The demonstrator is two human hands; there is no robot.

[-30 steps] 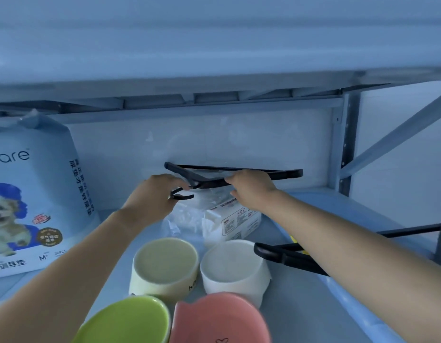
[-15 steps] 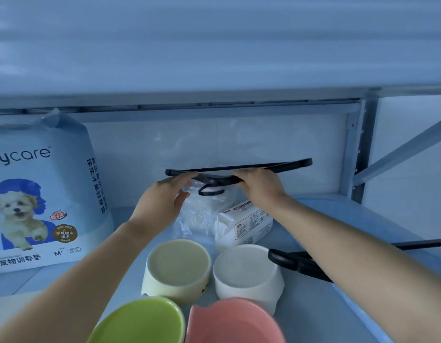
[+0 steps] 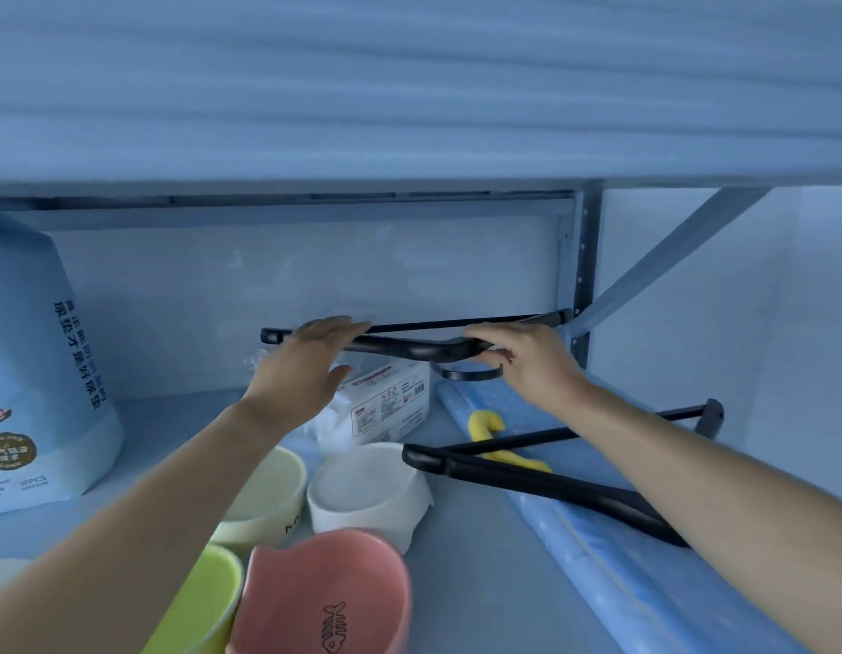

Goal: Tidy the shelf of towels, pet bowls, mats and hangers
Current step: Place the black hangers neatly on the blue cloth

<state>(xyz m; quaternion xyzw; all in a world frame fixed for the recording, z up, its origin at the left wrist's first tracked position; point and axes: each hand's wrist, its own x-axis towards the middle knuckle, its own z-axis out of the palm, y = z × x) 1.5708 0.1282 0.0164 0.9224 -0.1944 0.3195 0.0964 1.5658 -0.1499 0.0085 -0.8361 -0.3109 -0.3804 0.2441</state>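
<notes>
Presently the black hanger (image 3: 409, 349) is held level at the back of the shelf (image 3: 456, 582), above the towel pack (image 3: 390, 403); its neck is gripped by the right hand (image 3: 527, 365), while the left hand (image 3: 305, 370) is laid with straight, uncurled fingers over its left arm; the step is judged best done by lowering it flat onto the second hanger (image 3: 527, 486) lying across the blue mat (image 3: 598, 559); hooks should be matched, and the towel pack left undisturbed.
</notes>
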